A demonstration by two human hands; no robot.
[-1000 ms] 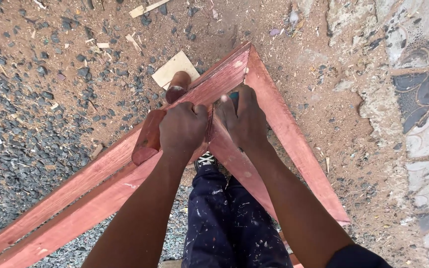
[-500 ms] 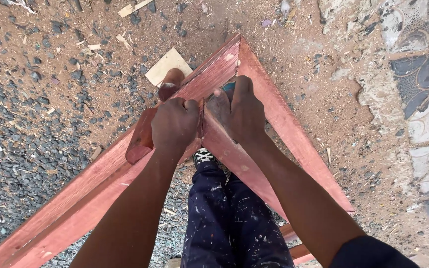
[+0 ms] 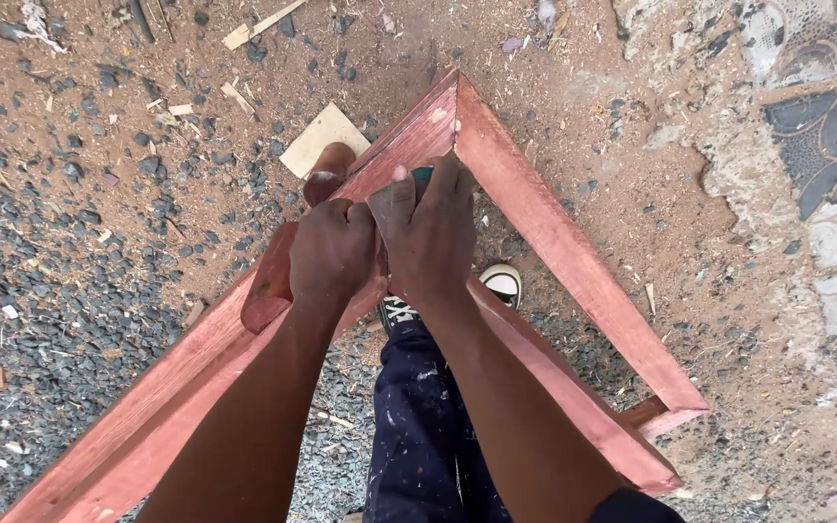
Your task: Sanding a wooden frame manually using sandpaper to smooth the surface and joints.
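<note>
A reddish-brown wooden frame (image 3: pixel 554 242) stands on the ground, its mitred corner pointing away from me. My left hand (image 3: pixel 331 254) is closed around a rounded reddish wooden piece (image 3: pixel 325 174) that lies along the frame's left rail. My right hand (image 3: pixel 430 232) sits beside it, touching it, just inside the corner. Its fingers press a small teal object (image 3: pixel 422 174) against the left rail; most of that object is hidden. Below my hands are my dark paint-speckled trouser leg (image 3: pixel 418 426) and my shoe (image 3: pixel 502 284), inside the frame.
The ground is sandy dirt with grey gravel (image 3: pixel 60 281) on the left. A pale square wood offcut (image 3: pixel 322 138) lies beyond the frame, with wood chips and slivers (image 3: pixel 262 21) scattered about. Patterned broken paving (image 3: pixel 816 145) runs along the right.
Both hands stay together on the left rail near the corner. My right hand has slid slightly back from the corner. The view shifts a little.
</note>
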